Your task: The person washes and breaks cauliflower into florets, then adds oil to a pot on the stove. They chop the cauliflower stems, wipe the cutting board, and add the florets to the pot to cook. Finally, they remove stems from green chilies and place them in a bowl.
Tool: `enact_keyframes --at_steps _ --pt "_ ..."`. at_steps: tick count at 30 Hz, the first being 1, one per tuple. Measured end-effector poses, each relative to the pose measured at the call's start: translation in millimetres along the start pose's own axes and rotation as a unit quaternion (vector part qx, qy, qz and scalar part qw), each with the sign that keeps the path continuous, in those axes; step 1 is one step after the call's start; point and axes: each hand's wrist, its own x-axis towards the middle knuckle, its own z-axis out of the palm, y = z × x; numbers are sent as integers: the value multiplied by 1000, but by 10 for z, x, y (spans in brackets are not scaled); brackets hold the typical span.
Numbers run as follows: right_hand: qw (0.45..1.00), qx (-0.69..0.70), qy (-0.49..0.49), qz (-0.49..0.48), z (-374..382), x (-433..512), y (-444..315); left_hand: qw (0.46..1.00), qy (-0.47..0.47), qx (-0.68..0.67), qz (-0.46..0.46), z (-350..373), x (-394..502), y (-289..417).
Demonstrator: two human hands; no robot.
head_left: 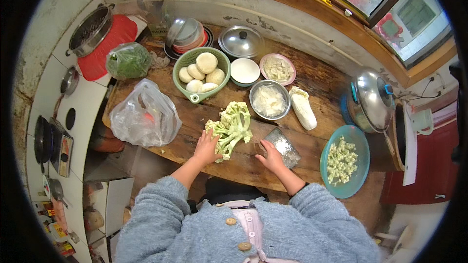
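A large piece of cauliflower [234, 128] with thick pale stems lies near the middle of the wooden table. My left hand [205, 149] rests against its left side, fingers spread. To the right, my right hand [272, 156] is open with its thumb apart from the fingers. It lies at the left edge of a broad, wet metal blade [285, 148], apparently a cleaver's, whose handle I cannot make out. A teal plastic basin [363, 170] at the right holds small cut cauliflower florets [342, 160].
Behind the cauliflower are a green colander [179, 86] of round buns, a metal bowl [252, 104] of pale slices, a pink-rimmed plate [293, 75] and a Chinese cabbage [304, 109]. A plastic bag [144, 117] sits left. A lidded steel pot [371, 106] stands right.
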Motion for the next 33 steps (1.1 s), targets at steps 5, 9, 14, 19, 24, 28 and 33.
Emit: enact_keyframes --at_steps 5,9,14,19,24,28,33 --pt "996 64 -27 53 283 625 -102 999 26 -37 -3 -19 -122 -112" --pt "997 71 -39 5 479 855 -88 993 62 -91 -50 -13 -189 -220" --pt "996 83 5 33 560 864 -84 986 99 -125 -51 -75 -209 -510" --pt "967 233 1 103 638 768 -76 966 145 -210 -32 -46 -116 -834" --pt "923 346 42 163 796 513 -230 939 196 -280 39 -283 -329 -1031" --pt "903 397 59 153 823 342 -523 943 265 -112 167 -716 -742 -1270" --pt "878 441 18 183 839 309 -974 925 312 193 98 -1106 -923 -1694"
